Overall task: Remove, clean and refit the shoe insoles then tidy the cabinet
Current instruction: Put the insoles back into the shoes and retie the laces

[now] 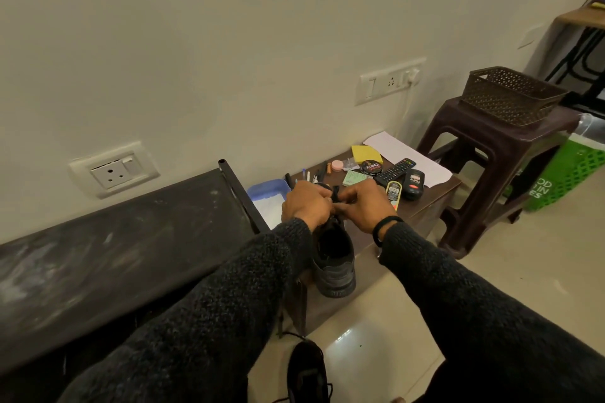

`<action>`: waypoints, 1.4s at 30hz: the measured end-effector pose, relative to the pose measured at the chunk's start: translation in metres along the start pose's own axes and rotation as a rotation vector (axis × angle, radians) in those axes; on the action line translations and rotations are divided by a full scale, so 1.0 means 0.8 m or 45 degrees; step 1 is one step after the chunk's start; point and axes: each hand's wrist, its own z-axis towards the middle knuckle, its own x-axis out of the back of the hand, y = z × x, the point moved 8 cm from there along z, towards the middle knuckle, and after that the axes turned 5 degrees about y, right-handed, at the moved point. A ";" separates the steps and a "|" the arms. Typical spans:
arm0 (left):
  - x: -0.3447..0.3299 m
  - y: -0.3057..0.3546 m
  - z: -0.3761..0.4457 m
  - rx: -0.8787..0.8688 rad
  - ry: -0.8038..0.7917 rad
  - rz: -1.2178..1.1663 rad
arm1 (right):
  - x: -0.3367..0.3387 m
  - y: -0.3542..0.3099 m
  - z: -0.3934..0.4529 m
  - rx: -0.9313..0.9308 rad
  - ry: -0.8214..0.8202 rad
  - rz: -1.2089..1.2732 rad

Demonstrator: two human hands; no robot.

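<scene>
A black shoe [334, 258] stands on the low brown cabinet [432, 196], heel towards me and its opening facing up. Both hands are over its front. My left hand [306, 203] and my right hand [363, 203] have curled fingers that pinch black parts of the shoe, the tongue or laces, between them. The insole is not visible inside the dark opening. A second black shoe [307, 370] lies on the floor below, near the bottom edge.
The cabinet top holds a blue tray [266, 196], pens, a yellow sponge [365, 154], a polish tin [370, 167], a remote [394, 170] and paper. A black bench [114, 239] stands left. A brown stool [497, 160] with a basket [510, 95] stands right.
</scene>
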 end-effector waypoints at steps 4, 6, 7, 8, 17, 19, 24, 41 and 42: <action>0.010 0.017 0.009 -0.160 -0.161 0.201 | 0.007 0.016 0.003 -0.166 -0.043 0.431; 0.019 0.015 0.017 -0.224 -0.134 0.328 | 0.011 0.018 -0.001 -0.215 -0.076 0.676; 0.017 0.012 0.016 -0.254 -0.169 0.419 | 0.012 0.019 -0.005 -0.232 -0.087 0.781; 0.010 0.008 0.013 -0.275 -0.237 0.490 | 0.011 0.023 -0.008 -0.259 -0.098 0.870; -0.043 -0.008 -0.001 -0.456 -0.387 0.603 | -0.008 0.058 -0.039 -0.477 -0.214 1.445; -0.045 -0.010 -0.004 -0.503 -0.313 0.685 | -0.017 0.058 -0.050 -0.498 -0.316 1.452; -0.049 -0.010 -0.024 -0.729 -0.044 0.944 | -0.032 0.066 -0.067 -0.332 -0.491 1.017; -0.064 -0.054 -0.037 -0.665 0.064 0.634 | -0.074 0.011 -0.030 0.251 -0.134 -0.794; -0.066 -0.058 -0.037 -0.678 0.084 0.637 | -0.074 0.013 -0.029 0.244 -0.111 -0.800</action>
